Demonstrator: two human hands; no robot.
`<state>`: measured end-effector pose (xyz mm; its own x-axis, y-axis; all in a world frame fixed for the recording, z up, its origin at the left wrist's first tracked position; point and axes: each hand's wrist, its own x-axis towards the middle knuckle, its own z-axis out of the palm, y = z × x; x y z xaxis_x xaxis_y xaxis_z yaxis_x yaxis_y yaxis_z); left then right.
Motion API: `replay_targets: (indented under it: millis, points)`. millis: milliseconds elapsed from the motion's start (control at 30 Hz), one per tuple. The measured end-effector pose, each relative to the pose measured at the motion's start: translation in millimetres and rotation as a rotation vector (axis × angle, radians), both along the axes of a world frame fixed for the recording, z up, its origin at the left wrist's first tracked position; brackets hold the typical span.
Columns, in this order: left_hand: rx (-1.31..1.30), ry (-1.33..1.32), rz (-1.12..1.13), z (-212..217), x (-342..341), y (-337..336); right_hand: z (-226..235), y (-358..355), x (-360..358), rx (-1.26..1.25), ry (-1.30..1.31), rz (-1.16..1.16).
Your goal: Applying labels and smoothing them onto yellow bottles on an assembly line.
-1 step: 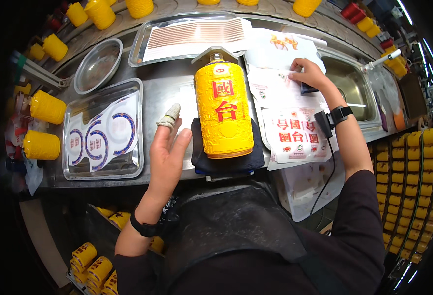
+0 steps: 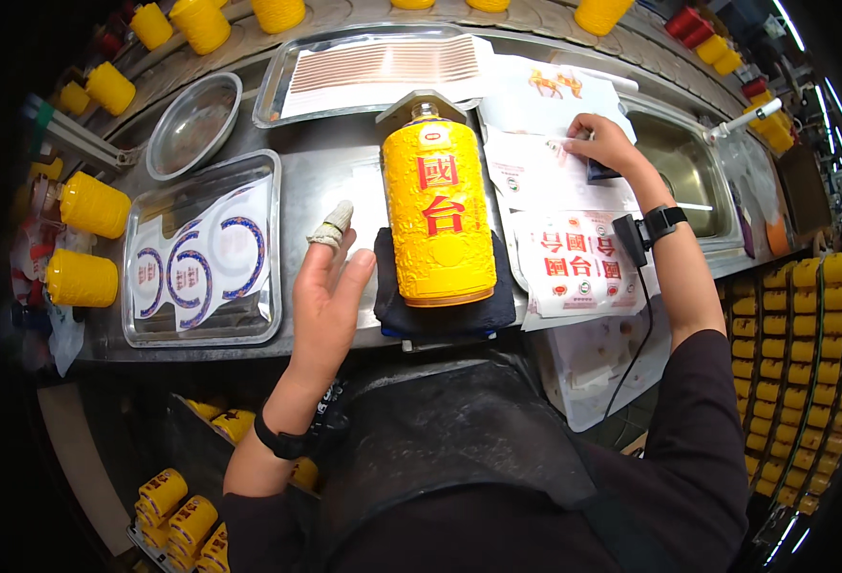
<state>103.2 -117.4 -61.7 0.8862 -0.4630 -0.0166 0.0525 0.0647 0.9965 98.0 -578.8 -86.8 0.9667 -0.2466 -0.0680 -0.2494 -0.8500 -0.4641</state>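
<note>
A yellow embossed bottle (image 2: 440, 258) with large red characters lies on its back on a dark cloth-covered rest (image 2: 502, 306), its open neck pointing away. My left hand (image 2: 330, 286) hovers just left of it, fingers apart and holding nothing; a whitish wrap covers one fingertip. Over at the right, my right hand (image 2: 600, 143) pinches thumb and finger at a small, faint reddish decal on a white backing sheet (image 2: 531, 186). A dark block (image 2: 600, 172) sits partly hidden under that hand. Nearer, another decal sheet (image 2: 578, 263) bears red characters.
At left, a steel tray (image 2: 268, 320) holds blue curved decals, with a metal bowl (image 2: 194, 129) behind. A tray of striped strips (image 2: 373, 76) lies at the back. The sink (image 2: 679, 158) is at right. Yellow bottles (image 2: 82, 279) stand around; a cable (image 2: 636, 344) hangs from my right wrist.
The whole view shifts very slightly. Both hands keep almost the same pose, and the bottle stays on its rest.
</note>
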Motion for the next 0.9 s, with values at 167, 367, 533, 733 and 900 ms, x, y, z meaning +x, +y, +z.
replay_targets:
  millis: [167, 367, 533, 733, 900]
  points:
    - [0.022, 0.024, 0.033, 1.9, -3.2, 4.3, 4.0, 8.9, 4.7, -0.054, -0.077, -0.08]
    - [0.021, 0.023, 0.024, 4.3, -5.2, 7.0, 54.2, 93.2, -34.4, 0.05, -0.169, -0.257]
    - [-0.1, 0.075, -0.059, 10.7, -5.0, -10.7, 112.2, 201.1, -88.2, 0.782, -0.283, -0.024]
    - [-0.231, 0.037, -0.171, 21.0, -14.2, -25.0, 97.7, 278.2, -91.2, 1.032, -0.224, -0.263]
    - [-0.125, -0.102, -0.145, 13.7, -13.8, -27.7, 78.6, 283.5, -97.7, 0.857, -0.301, -0.252]
